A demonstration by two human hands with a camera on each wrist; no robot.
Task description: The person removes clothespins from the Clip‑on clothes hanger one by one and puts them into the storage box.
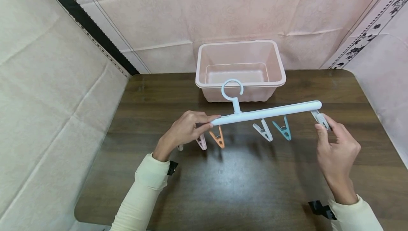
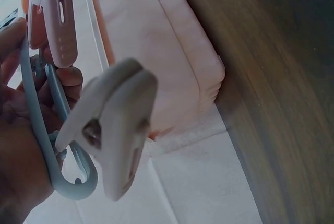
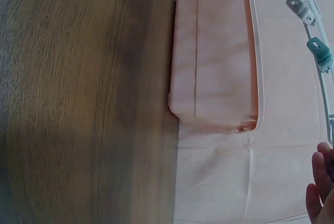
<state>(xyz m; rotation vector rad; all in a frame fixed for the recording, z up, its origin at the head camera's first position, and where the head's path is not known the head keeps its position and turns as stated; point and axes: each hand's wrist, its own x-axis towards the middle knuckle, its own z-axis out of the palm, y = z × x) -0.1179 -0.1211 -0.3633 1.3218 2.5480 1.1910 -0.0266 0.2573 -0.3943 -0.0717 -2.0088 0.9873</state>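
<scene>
A pale blue clip hanger (image 1: 274, 112) with a hook on top is held up over the table, tilted with its right end farther back. My left hand (image 1: 185, 128) grips its left part between thumb and fingers. At the right end, my right hand (image 1: 339, 149) pinches a light grey clip (image 1: 320, 119) between thumb and fingers. Along the bar hang a pink clip (image 1: 201, 142), an orange clip (image 1: 218, 139), a white clip (image 1: 263, 131) and a teal clip (image 1: 283, 129). A beige clip (image 2: 122, 125) hangs near the hanger's left end, mostly hidden by my left hand in the head view.
Behind the hanger, a pale pink plastic basket (image 1: 210, 94) stands at the back edge of the dark wooden table (image 1: 229, 202); no contents show inside it. Light patterned cloth (image 1: 236, 8) covers the back and the sides.
</scene>
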